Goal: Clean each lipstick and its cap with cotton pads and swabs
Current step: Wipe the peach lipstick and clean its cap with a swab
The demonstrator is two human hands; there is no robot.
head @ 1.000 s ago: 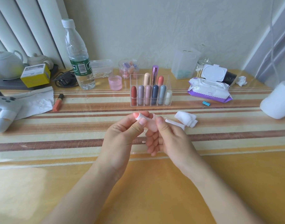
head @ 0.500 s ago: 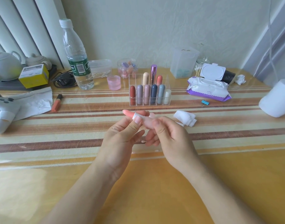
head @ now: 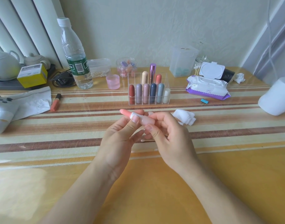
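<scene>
Two hands meet over the striped table [head: 57,126], sharing one uncapped lipstick [head: 143,121]. The left hand [head: 120,139] pinches its white collar between thumb and forefinger, the right hand [head: 167,139] curls round the pale pink base, and the coral bullet points toward ten o'clock. At twelve o'clock from the lipstick stands the clear organiser [head: 149,89] (nine capped sticks in its slots), at three o'clock lies a crumpled cotton pad [head: 184,118], and a cotton swab [head: 146,140] lies on the table beneath the fingers, partly hidden.
</scene>
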